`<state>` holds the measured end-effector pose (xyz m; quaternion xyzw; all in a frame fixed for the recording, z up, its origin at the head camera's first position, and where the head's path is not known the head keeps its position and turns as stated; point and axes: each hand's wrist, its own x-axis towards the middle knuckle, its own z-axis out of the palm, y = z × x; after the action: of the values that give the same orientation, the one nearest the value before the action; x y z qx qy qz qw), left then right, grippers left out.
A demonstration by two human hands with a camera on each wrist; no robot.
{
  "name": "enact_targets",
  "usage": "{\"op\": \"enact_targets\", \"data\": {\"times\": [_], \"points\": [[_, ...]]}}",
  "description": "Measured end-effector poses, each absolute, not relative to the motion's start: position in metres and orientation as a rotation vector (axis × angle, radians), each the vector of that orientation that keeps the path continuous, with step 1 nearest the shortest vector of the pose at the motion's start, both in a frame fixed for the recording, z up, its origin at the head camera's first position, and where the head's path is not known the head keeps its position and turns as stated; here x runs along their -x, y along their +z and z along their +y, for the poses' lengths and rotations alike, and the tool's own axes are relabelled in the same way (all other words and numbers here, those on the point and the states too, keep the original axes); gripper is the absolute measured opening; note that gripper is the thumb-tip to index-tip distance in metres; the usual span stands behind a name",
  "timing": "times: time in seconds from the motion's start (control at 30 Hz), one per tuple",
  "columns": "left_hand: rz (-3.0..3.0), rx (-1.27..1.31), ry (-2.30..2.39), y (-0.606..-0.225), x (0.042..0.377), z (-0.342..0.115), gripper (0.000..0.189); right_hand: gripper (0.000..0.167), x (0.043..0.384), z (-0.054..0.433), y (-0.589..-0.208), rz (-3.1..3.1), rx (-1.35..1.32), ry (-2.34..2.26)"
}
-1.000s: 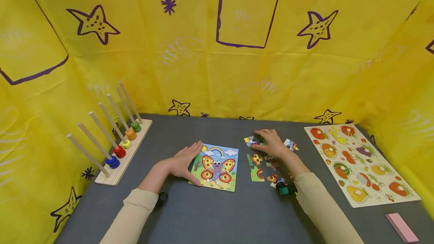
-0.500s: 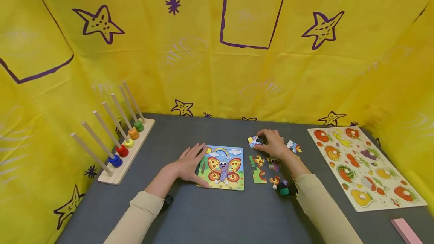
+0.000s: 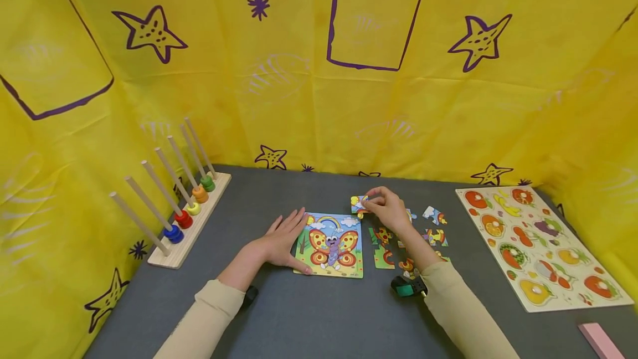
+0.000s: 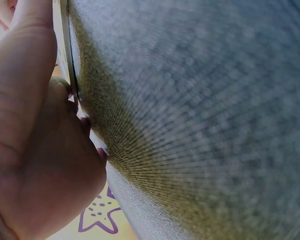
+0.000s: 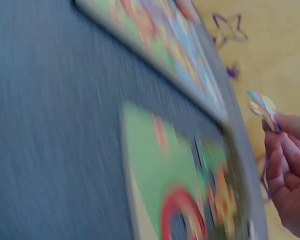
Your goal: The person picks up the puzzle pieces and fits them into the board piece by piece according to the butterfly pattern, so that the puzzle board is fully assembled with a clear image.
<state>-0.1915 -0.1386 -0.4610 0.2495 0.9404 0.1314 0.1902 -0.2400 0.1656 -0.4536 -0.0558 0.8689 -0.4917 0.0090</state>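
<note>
A square butterfly puzzle board [image 3: 329, 245] lies on the dark table, showing a rainbow, clouds and a tree. My left hand [image 3: 281, 244] rests along its left side, fingers spread straight and thumb at the lower edge. Just beyond the board's upper right corner, my right hand [image 3: 390, 210] pinches a jigsaw piece [image 3: 356, 204] with a sun on it between thumb and fingers. The right wrist view has this piece [image 5: 264, 111] raised, its side turned to the camera. Several loose jigsaw pieces [image 3: 383, 258] lie right of the board, partly hidden beneath my right forearm.
On the left stands a wooden peg rack [image 3: 191, 220] with upright rods and coloured rings. A fruit puzzle board [image 3: 538, 248] lies at the right, with a pink block [image 3: 600, 340] in front of it. Yellow patterned cloth [image 3: 279, 109] hangs behind and at both sides.
My right hand has picked up the sun piece from the table and carried it left towards the butterfly board. My left hand keeps its place at the board while the head view shifts slightly.
</note>
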Motion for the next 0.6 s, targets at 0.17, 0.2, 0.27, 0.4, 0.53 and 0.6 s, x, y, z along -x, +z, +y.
{"op": "enact_targets", "data": {"times": [0.17, 0.2, 0.27, 0.4, 0.53, 0.6], "points": [[2.642, -0.708, 0.346, -0.46, 0.192, -0.138, 0.131, 0.026, 0.233, 0.129, -0.455, 2.558, 0.1, -1.657], [2.642, -0.712, 0.345, -0.46, 0.192, -0.139, 0.131, 0.025, 0.231, 0.122, -0.456, 2.531, 0.088, -1.669], [2.641, -0.714, 0.356, -0.461, 0.192, -0.139, 0.131, 0.024, 0.229, 0.108, -0.458, 2.503, 0.076, -1.663], [2.639, -0.709, 0.376, -0.461, 0.191, -0.139, 0.133, 0.021, 0.226, 0.087, -0.464, 2.516, 0.095, -1.601], [2.631, -0.709, 0.38, -0.46, 0.191, -0.139, 0.132, 0.019, 0.225, 0.073, -0.467, 2.555, 0.117, -1.566], [2.628, -0.715, 0.381, -0.46, 0.191, -0.139, 0.13, 0.019, 0.225, 0.069, -0.469, 2.551, 0.108, -1.572]]}}
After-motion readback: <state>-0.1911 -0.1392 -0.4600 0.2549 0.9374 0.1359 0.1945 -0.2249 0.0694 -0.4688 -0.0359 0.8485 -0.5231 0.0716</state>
